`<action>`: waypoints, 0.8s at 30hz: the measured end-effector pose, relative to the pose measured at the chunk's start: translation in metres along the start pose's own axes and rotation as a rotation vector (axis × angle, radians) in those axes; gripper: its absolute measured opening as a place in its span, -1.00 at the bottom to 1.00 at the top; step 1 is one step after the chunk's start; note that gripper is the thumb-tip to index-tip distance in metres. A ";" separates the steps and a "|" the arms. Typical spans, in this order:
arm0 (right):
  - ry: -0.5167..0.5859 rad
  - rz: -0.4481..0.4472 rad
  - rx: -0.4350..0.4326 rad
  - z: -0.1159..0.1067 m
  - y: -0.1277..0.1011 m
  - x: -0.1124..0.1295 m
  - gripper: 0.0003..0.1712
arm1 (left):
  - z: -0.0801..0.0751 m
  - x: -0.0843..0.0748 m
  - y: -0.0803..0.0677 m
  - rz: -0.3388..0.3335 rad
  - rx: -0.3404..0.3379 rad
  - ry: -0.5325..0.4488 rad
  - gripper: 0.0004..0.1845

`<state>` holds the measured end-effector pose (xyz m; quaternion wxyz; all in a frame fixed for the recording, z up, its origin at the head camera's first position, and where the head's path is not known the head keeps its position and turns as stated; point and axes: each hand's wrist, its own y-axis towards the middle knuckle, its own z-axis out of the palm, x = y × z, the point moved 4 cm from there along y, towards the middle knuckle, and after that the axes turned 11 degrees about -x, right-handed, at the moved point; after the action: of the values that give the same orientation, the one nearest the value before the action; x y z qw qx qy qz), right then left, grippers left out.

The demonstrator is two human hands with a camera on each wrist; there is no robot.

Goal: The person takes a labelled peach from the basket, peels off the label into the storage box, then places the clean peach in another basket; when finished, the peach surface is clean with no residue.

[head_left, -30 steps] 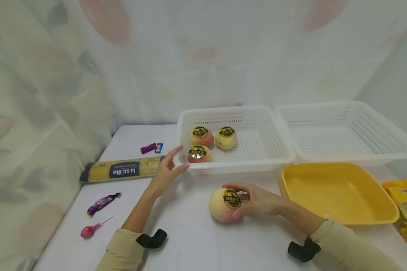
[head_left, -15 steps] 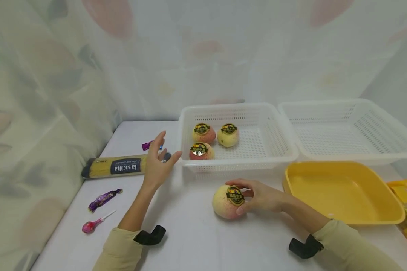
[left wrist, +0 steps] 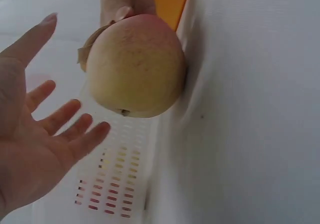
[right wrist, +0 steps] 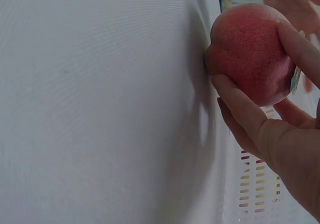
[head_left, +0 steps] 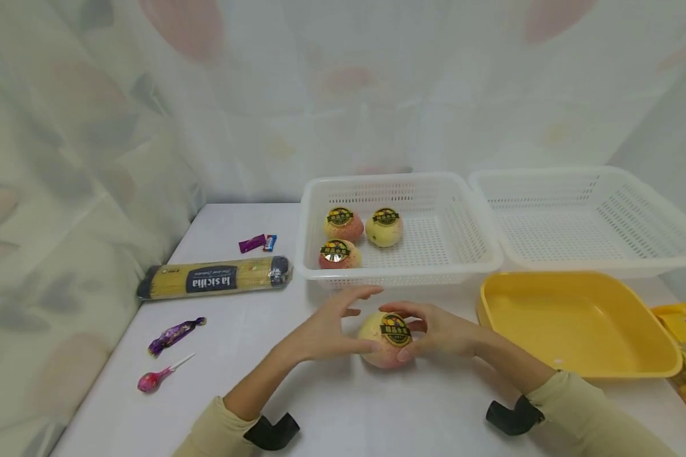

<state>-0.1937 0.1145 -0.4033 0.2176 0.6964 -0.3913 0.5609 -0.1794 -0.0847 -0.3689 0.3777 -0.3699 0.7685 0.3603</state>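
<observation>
- Head view: peach [head_left: 384, 339] with a dark round sticker on the white table [head_left: 331, 406], just in front of the white basket [head_left: 399, 277].
- Right hand [head_left: 440, 330] curled round the peach from its right side, thumb and fingers on the fruit.
- Left hand [head_left: 326, 330] spread wide beside the peach's left side, fingers straight, holding nothing; contact with the fruit unclear.
- Left wrist view: open palm [left wrist: 30, 149] facing the peach [left wrist: 135, 66], a gap between them.
- Inside the basket: three more stickered peaches [head_left: 343, 224] at its left end.
- Right of the basket: second white basket [head_left: 589, 260]; yellow tray [head_left: 577, 365] in front of that.
- Left of the basket: spaghetti packet [head_left: 214, 278], wrapped sweets [head_left: 175, 335] and a pink lollipop [head_left: 151, 381].
</observation>
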 end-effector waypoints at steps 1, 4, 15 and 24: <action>-0.001 -0.003 -0.003 0.000 0.000 0.000 -0.11 | 0.006 0.005 -0.001 -0.025 0.037 0.025 -0.09; 0.000 -0.022 -0.021 0.001 0.000 -0.002 -0.08 | 0.017 0.015 -0.002 -0.077 0.099 0.048 -0.04; -0.001 -0.051 -0.118 0.002 -0.002 -0.002 -0.19 | 0.017 0.018 -0.001 -0.117 0.104 -0.032 -0.07; -0.019 0.007 -0.126 -0.003 -0.006 -0.005 -0.16 | 0.018 0.021 -0.002 -0.129 0.095 -0.025 -0.19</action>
<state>-0.1916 0.1219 -0.4066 0.2552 0.6854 -0.4303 0.5291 -0.1816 -0.0771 -0.3955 0.4268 -0.3959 0.7545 0.3030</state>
